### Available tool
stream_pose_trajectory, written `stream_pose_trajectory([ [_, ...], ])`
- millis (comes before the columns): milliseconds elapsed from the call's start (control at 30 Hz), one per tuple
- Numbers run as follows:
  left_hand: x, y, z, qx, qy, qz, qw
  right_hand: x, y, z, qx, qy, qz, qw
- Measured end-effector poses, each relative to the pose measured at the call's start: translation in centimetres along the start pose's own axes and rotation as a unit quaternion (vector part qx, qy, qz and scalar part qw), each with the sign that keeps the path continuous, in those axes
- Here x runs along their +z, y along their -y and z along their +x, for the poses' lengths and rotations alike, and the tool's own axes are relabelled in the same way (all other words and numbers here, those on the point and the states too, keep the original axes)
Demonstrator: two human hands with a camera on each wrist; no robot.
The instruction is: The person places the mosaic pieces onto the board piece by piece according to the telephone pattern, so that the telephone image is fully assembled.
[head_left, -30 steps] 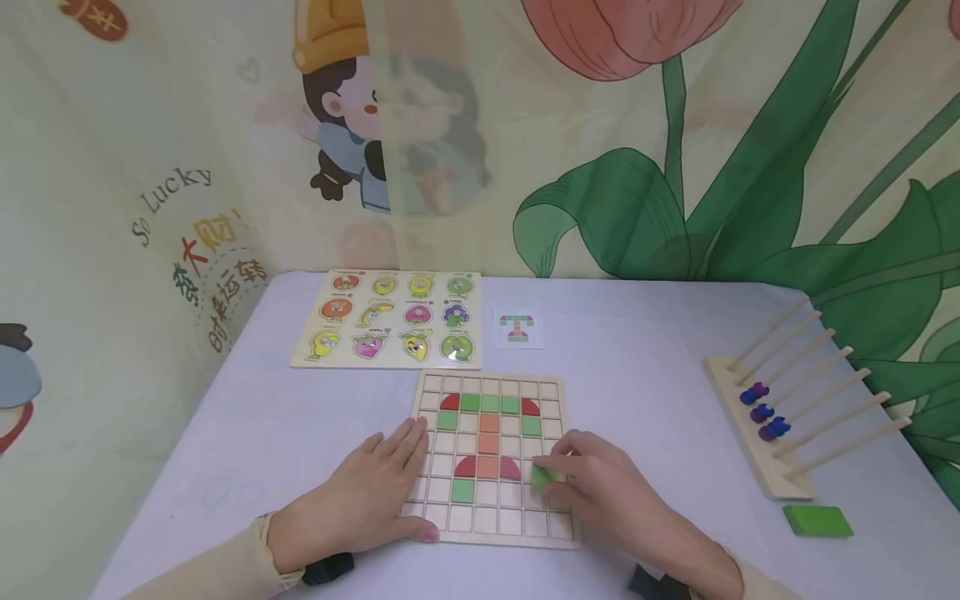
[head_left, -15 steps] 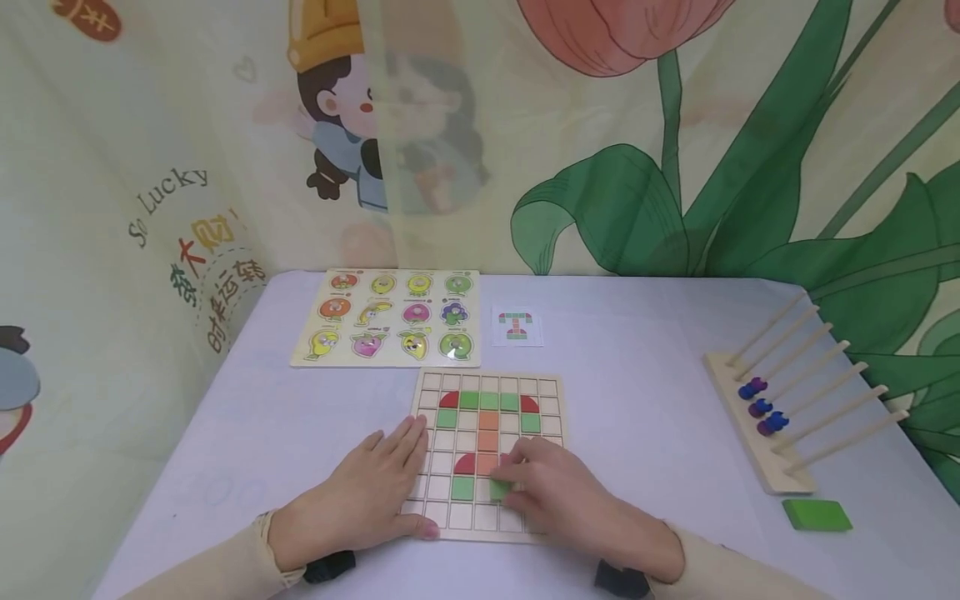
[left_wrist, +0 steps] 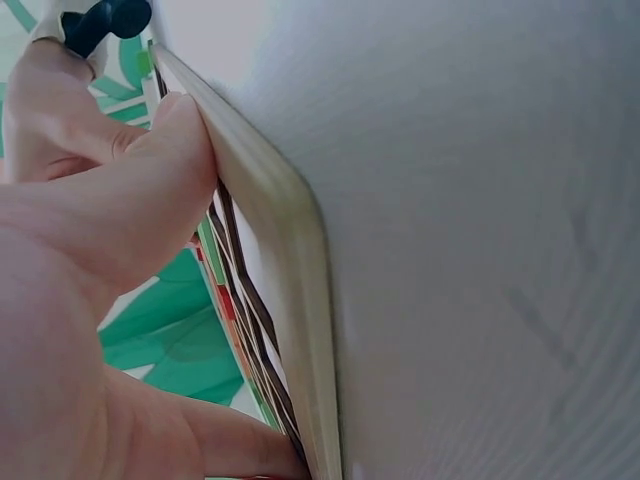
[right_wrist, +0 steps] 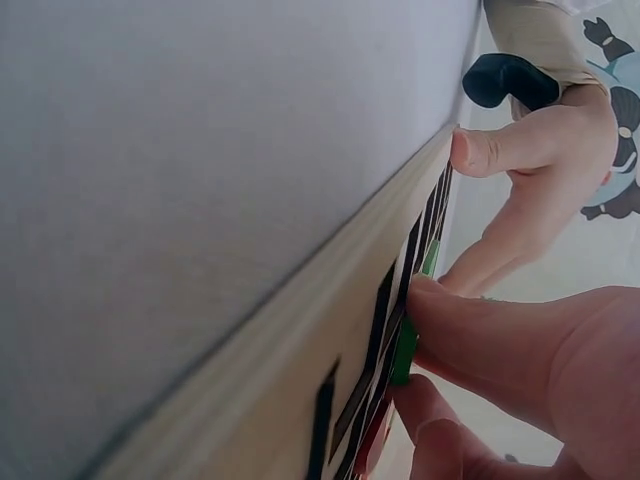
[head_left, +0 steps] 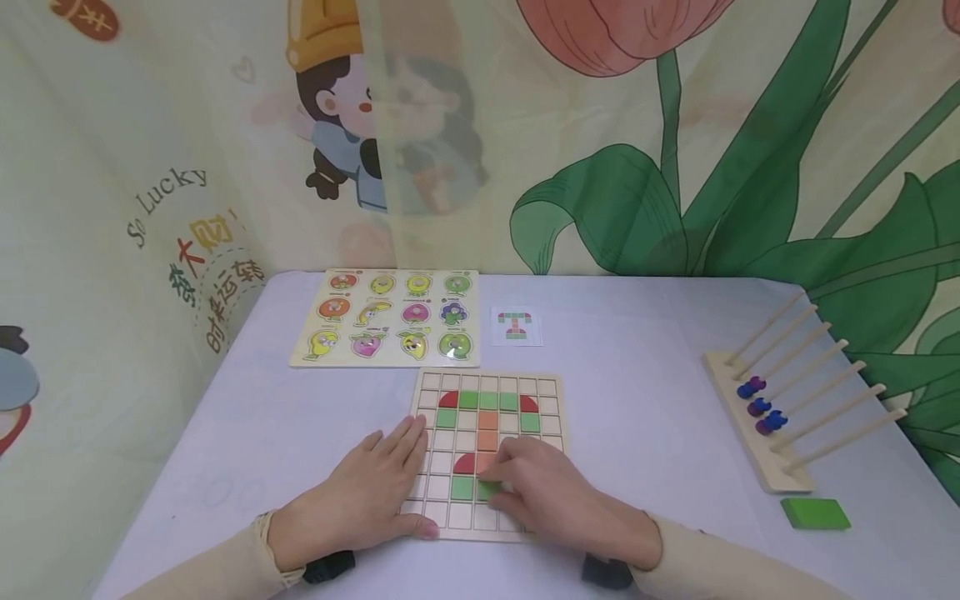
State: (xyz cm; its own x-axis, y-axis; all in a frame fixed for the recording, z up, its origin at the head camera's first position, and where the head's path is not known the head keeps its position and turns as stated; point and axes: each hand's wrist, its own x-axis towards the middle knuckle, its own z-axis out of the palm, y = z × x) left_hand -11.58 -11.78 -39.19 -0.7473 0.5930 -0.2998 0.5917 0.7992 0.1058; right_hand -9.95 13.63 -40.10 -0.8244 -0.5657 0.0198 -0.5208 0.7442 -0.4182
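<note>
A wooden grid board (head_left: pixel 487 521) lies on the table, holding green and orange square tiles and red quarter-round tiles. My right hand (head_left: pixel 551 496) pinches a green square tile (head_left: pixel 486 490) between thumb and fingers, in a lower cell of the board beside another green tile (head_left: pixel 462 488). In the right wrist view, the pinched green tile (right_wrist: pixel 405 352) shows between thumb and fingertip. My left hand (head_left: pixel 360 496) rests with straight fingers on the board's left edge, its thumb at the lower left corner. The right hand covers some cells and the lower right red tile.
A fruit puzzle board (head_left: pixel 386 318) lies behind the grid board. Beside it is a small pattern card (head_left: pixel 516 327). At the right stands a wooden peg rack (head_left: pixel 757 425) with several blue and purple beads, and a green block (head_left: pixel 815 514) lies in front of it.
My right hand has moved left over the board with the green tile, from the right-hand cells to the cell beside the lower green tile. The left hand has stayed put.
</note>
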Motion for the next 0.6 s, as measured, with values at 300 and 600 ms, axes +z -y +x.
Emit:
stream_pose_trajectory([
  [300,0.07,0.06,0.03,-0.001,0.0,0.001,1.0,0.18,-0.3,0.71,-0.009,-0.007,0.017,0.9998],
  [600,0.08,0.07,0.03,0.0,-0.002,0.001,1.0,0.21,-0.67,0.88,-0.016,-0.007,0.038,0.9991],
])
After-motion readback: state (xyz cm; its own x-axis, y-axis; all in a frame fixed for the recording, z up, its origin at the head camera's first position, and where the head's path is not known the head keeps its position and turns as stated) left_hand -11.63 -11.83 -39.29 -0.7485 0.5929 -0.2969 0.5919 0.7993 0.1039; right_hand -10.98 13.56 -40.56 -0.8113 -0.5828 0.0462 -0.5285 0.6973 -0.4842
